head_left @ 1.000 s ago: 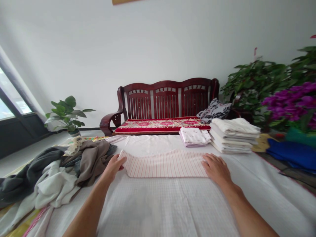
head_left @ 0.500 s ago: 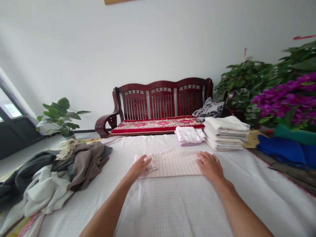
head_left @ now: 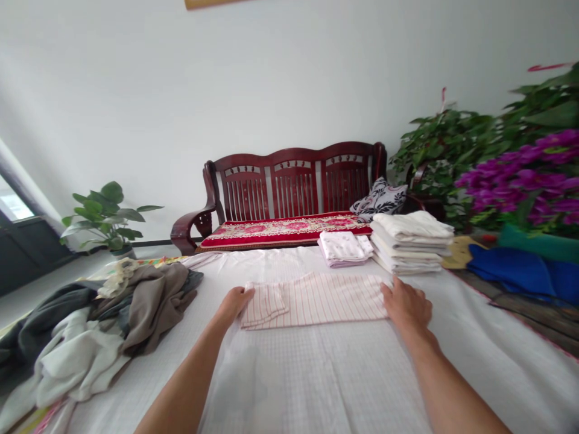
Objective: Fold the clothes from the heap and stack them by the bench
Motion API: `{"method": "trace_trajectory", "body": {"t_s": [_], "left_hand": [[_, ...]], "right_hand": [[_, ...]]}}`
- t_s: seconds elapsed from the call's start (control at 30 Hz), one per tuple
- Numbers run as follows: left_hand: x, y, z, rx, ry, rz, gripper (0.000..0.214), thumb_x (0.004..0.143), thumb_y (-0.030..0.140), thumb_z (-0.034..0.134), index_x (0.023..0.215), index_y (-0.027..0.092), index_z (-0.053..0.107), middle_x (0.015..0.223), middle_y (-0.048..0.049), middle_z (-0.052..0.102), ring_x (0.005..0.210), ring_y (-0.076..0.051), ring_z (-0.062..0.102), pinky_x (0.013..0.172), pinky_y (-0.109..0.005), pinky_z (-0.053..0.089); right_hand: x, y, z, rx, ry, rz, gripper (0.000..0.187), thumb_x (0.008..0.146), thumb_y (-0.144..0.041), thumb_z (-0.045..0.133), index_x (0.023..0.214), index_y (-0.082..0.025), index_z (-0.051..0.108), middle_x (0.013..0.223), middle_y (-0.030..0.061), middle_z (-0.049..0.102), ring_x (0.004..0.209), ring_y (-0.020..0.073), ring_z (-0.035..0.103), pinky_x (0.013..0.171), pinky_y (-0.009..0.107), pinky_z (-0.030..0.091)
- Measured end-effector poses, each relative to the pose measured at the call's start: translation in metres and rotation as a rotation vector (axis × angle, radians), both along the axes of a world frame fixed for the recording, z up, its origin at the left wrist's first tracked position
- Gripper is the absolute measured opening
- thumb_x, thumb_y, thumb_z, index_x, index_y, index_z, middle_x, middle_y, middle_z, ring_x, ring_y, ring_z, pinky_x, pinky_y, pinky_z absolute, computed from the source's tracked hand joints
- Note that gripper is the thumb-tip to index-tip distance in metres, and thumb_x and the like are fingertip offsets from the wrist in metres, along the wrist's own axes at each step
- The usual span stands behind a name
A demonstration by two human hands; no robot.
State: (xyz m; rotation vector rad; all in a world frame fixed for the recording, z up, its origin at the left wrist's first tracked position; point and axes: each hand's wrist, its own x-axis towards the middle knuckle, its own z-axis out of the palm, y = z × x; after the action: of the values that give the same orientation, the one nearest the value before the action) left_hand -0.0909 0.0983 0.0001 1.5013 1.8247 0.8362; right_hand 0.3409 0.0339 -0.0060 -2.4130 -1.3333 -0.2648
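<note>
A pink-and-white striped garment [head_left: 335,299] lies flat in a long folded strip on the white sheet, a shorter flap turned over at its left end. My left hand [head_left: 234,306] has closed on the left edge, thumb on top. At the opposite end, my right hand [head_left: 409,306] grips the right edge between thumb and curled fingers. Just beyond the strip sit a small folded white cloth with a print [head_left: 346,248] and a taller stack of folded white clothes [head_left: 411,241].
On the left lies a heap of crumpled grey, brown and white clothes [head_left: 156,298]. Blue cloth [head_left: 520,271], purple flowers [head_left: 529,178] and leafy plants stand at the right. A dark wooden bench [head_left: 294,181] with a patterned cushion [head_left: 380,199] is behind the sheet [head_left: 289,380].
My hands have moved apart, from lying on the striped garment out to its two ends, where they now grip the edges. The left flap lies flatter.
</note>
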Motion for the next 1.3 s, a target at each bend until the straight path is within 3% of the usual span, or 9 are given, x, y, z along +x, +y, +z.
{"method": "trace_trajectory", "body": {"t_s": [0.07,0.23,0.37,0.5,0.6,0.73,0.93,1.07,1.3], "left_hand": [[0.005,-0.002,-0.002,0.013,-0.038,-0.025,0.025,0.075,0.039,0.060,0.065,0.016,0.062,0.058,-0.0036,0.064,0.066,-0.024,0.066,0.056,-0.027,0.043],[0.012,-0.013,-0.008,0.097,-0.169,-0.033,0.029,0.082,0.043,0.051,0.083,0.017,0.063,0.071,-0.0030,0.069,0.072,-0.021,0.067,0.061,-0.027,0.048],[0.003,-0.016,-0.003,0.158,-0.214,0.018,0.037,0.080,0.052,0.057,0.086,0.016,0.063,0.074,-0.0034,0.069,0.073,-0.022,0.066,0.061,-0.028,0.050],[-0.027,-0.012,0.012,0.193,-0.208,0.073,0.040,0.079,0.053,0.059,0.091,0.015,0.063,0.074,-0.0026,0.067,0.073,-0.022,0.066,0.062,-0.028,0.051],[-0.057,-0.012,0.019,0.205,-0.142,0.149,0.035,0.078,0.045,0.062,0.097,0.015,0.063,0.082,-0.0047,0.068,0.082,-0.024,0.066,0.070,-0.031,0.051],[-0.078,-0.024,0.014,0.249,0.242,0.245,0.042,0.080,0.035,0.062,0.118,0.017,0.062,0.115,-0.0132,0.065,0.103,-0.028,0.063,0.088,-0.038,0.049],[-0.045,-0.051,0.006,0.307,0.596,-0.120,0.031,0.085,0.042,0.060,0.108,0.024,0.071,0.113,-0.0082,0.067,0.107,-0.029,0.060,0.095,-0.041,0.043],[-0.025,-0.056,0.007,0.303,0.704,-0.137,0.023,0.089,0.034,0.055,0.101,0.023,0.071,0.107,-0.0078,0.068,0.100,-0.027,0.061,0.088,-0.038,0.043],[-0.027,-0.055,0.003,0.420,0.635,-0.095,0.021,0.095,0.033,0.047,0.094,0.021,0.064,0.100,-0.0055,0.067,0.095,-0.022,0.060,0.082,-0.033,0.042]], "right_hand": [[0.000,0.001,0.000,0.013,-0.016,0.024,0.047,0.092,-0.038,0.042,0.127,-0.012,0.061,0.109,0.0209,0.070,0.105,0.0388,0.060,0.081,0.048,0.046],[0.001,0.006,-0.002,0.101,0.100,0.036,0.049,0.089,-0.029,0.044,0.135,-0.014,0.054,0.118,0.0183,0.065,0.100,0.0315,0.063,0.078,0.041,0.047],[0.003,0.014,-0.007,0.316,0.266,0.123,0.050,0.081,-0.024,0.047,0.128,-0.020,0.061,0.113,0.0124,0.065,0.098,0.0267,0.062,0.082,0.037,0.048],[-0.012,0.023,-0.011,0.549,0.515,0.252,0.055,0.073,-0.034,0.055,0.125,-0.016,0.064,0.098,0.0082,0.067,0.087,0.0239,0.062,0.084,0.036,0.050],[-0.030,0.025,-0.015,0.490,0.633,0.382,0.057,0.073,-0.039,0.055,0.124,-0.014,0.063,0.096,0.0079,0.068,0.081,0.0218,0.064,0.080,0.035,0.051],[-0.041,0.023,-0.021,0.348,0.585,0.448,0.051,0.081,-0.043,0.050,0.120,-0.014,0.065,0.103,0.0116,0.068,0.085,0.0220,0.066,0.084,0.036,0.051],[-0.036,0.023,-0.025,0.345,0.529,0.446,0.044,0.084,-0.037,0.045,0.115,-0.014,0.067,0.107,0.0132,0.069,0.092,0.0230,0.066,0.089,0.037,0.050],[-0.033,0.024,-0.028,0.336,0.536,0.451,0.042,0.082,-0.034,0.047,0.113,-0.016,0.068,0.107,0.0119,0.070,0.093,0.0231,0.067,0.089,0.037,0.050],[-0.029,0.027,-0.033,0.332,0.579,0.453,0.042,0.079,-0.032,0.049,0.113,-0.016,0.068,0.106,0.0116,0.073,0.094,0.0238,0.069,0.087,0.036,0.052]]}}
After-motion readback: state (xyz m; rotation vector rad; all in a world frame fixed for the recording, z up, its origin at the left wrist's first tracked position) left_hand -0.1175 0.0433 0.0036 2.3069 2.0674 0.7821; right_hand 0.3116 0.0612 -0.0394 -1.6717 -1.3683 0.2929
